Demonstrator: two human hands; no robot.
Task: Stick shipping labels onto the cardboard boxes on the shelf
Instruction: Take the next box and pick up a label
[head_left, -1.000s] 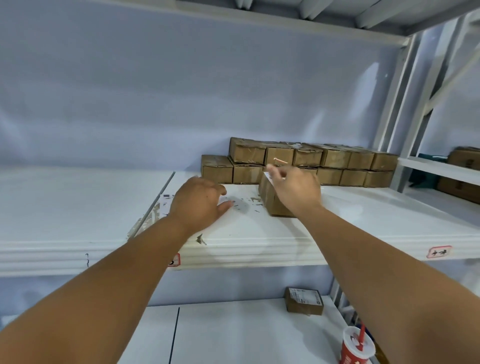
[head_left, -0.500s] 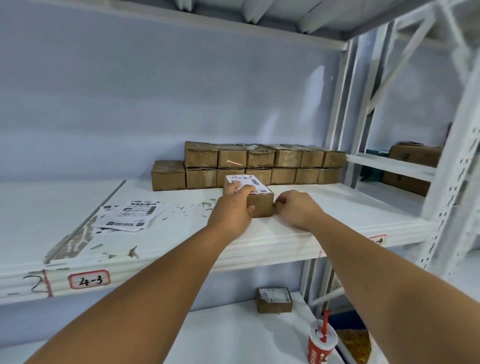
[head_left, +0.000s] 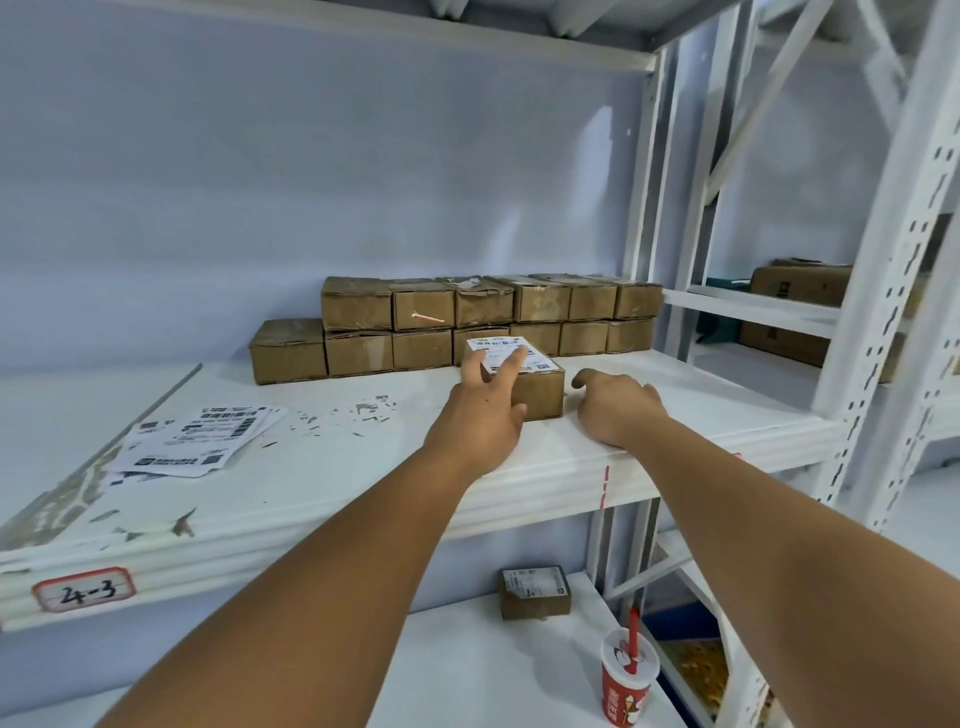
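Left fingers (head_left: 511, 364) now flat atop label (head_left: 543, 358)

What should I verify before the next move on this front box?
1. The label lies on top of the front box: ok.
2. The left hand presses it with straight fingers: ok.
3. The right hand is free: ok, it rests on the shelf beside the box, holding nothing.
4. The label's edges are stuck all round: cannot tell.
5. The spare labels are near: ok, piled on the shelf to the left.
6. The stacked boxes at the back are labelled: not ok, none shows a label.
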